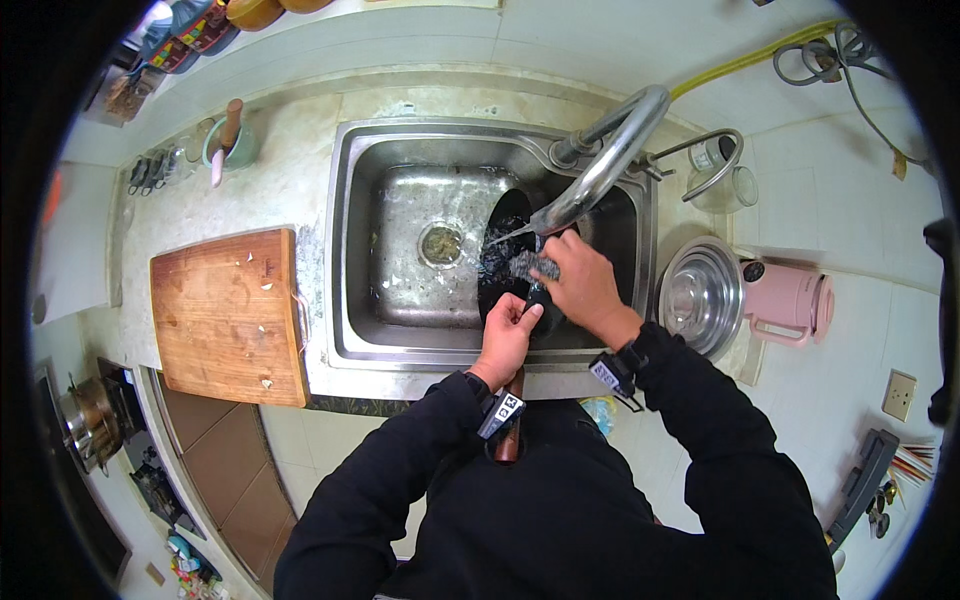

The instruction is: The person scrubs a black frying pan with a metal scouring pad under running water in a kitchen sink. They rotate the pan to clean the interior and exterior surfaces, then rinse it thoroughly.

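Note:
A dark pan [499, 247] with a brown wooden handle [510, 442] stands tilted in the stainless steel sink [405, 300]. My left hand [508, 330] grips the dark rim of the pan on its near side. In my right hand [581, 281] is a grey metal scrubber [535, 265], held against the pan near its upper edge. Water runs from the curved faucet [592, 187] into the pan, just above the scrubber. Part of the pan is hidden behind my hands.
A wooden cutting board [225, 315] with small scraps lies left of the sink. On the right stand nested metal bowls [697, 300] and a pink kettle [787, 300]. A green cup [244, 150] with utensils and several glass jars are at the back.

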Demonstrator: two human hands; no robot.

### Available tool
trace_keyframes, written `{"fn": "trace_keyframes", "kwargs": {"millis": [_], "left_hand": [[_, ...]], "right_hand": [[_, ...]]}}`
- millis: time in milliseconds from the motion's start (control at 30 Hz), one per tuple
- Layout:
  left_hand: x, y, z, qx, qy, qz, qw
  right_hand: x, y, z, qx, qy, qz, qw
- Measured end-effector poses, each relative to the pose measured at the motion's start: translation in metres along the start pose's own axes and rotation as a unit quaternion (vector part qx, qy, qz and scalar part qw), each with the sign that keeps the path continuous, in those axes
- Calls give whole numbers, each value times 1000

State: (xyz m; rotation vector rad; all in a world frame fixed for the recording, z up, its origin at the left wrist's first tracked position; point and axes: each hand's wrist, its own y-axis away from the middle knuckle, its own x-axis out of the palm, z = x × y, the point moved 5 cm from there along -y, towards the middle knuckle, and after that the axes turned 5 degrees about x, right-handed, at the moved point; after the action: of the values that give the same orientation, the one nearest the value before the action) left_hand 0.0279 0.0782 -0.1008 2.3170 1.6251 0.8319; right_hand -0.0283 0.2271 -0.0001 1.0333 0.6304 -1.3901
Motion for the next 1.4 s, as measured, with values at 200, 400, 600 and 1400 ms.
{"fn": "trace_keyframes", "kwargs": {"millis": [200, 400, 600, 1400], "left_hand": [[-4, 1, 3, 8, -19, -1, 1000], [-1, 1, -11, 34, 7, 11, 999], [1, -7, -15, -11, -43, 7, 999], [-13, 3, -12, 23, -49, -66, 996]], "right_hand": [[5, -77, -40, 92, -22, -80, 992], [21, -83, -38, 65, -41, -78, 994], [14, -78, -15, 33, -57, -60, 996], [6, -49, 2, -52, -24, -101, 993]]}}
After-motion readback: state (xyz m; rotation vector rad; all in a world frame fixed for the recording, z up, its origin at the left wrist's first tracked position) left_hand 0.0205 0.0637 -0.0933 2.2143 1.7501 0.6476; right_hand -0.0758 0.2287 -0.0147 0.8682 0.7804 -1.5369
